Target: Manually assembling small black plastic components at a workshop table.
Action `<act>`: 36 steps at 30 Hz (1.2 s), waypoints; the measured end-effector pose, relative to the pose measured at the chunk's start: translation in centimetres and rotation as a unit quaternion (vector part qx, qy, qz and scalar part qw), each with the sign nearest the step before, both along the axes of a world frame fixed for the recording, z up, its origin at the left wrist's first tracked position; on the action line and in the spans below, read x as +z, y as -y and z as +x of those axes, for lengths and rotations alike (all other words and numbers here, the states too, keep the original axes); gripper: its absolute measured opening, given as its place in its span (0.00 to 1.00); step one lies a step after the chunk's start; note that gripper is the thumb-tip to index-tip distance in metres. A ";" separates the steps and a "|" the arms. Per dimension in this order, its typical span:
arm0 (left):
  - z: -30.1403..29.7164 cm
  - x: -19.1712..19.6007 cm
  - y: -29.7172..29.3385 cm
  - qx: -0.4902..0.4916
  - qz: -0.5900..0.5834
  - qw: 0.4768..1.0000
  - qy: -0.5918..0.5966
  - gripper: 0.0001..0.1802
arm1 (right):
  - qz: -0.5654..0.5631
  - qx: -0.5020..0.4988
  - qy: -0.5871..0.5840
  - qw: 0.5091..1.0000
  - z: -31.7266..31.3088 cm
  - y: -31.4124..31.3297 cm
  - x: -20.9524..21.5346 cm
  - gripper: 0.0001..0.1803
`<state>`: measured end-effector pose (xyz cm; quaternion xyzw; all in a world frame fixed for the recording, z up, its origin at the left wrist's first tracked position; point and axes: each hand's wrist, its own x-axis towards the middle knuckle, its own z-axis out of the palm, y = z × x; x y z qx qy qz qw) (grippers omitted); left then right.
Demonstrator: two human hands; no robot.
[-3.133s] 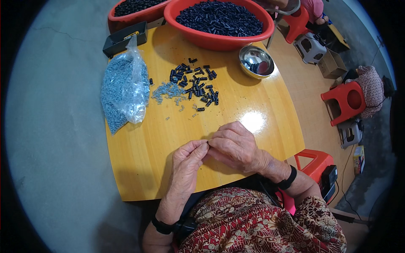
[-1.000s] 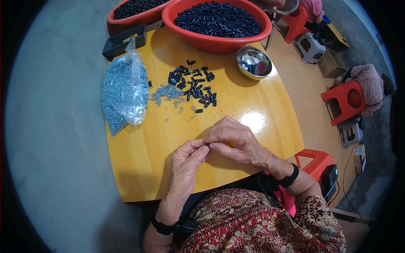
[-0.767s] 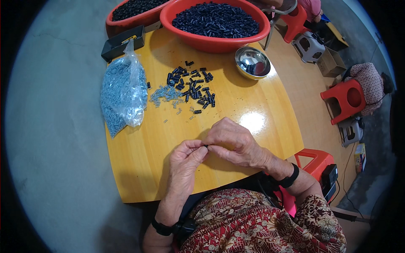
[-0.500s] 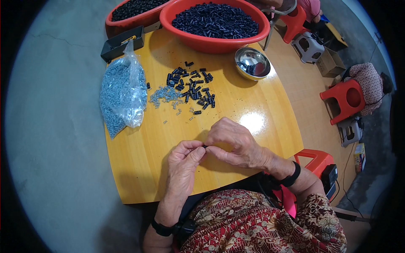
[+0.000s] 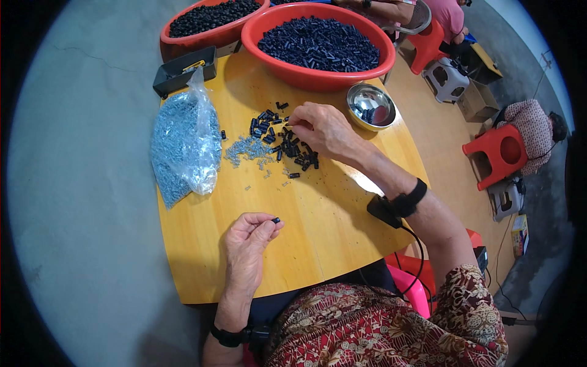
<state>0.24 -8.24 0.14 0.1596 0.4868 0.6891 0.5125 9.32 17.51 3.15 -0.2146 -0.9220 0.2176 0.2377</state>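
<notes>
Between the thumb and fingertips of my left hand [image 5: 249,235] is a small black cylindrical piece [image 5: 276,220], held low over the near left part of the table. My right hand [image 5: 324,128] is stretched out at the loose heap of short black cylinders [image 5: 299,153], its fingers curled and drawn together at the heap's upper right side. What its fingertips hold, if anything, is hidden. Left of the black cylinders lies a little spread of small clear pieces [image 5: 247,148]. Beside them, a clear plastic bag [image 5: 183,144] bulges with many more such clear pieces.
A large red basin [image 5: 318,78] of black cylinders stands at the far side, with another red basin [image 5: 217,32] behind it. A metal bowl [image 5: 382,101] holds a few black pieces. The dark tray [image 5: 180,72] sits at the far left corner. People and red stools [image 5: 501,153] are off to the right.
My hands have parted. The right one moved away from the left, out to the heap of black cylinders; the left stays near the table's front with the small black piece.
</notes>
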 end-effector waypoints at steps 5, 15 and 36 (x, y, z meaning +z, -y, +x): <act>-0.2 -0.2 0.2 0.012 0.027 0.999 0.032 0.06 | 0.009 -0.058 0.095 0.994 -2.7 -1.0 0.2 0.08; -0.6 -0.6 0.4 0.003 0.060 0.996 0.062 0.07 | 0.057 -0.090 0.174 0.979 -4.2 -0.7 -0.7 0.06; -0.3 -0.8 0.2 0.028 0.072 0.993 0.089 0.07 | 0.068 0.114 0.074 0.988 4.9 7.5 -0.8 0.06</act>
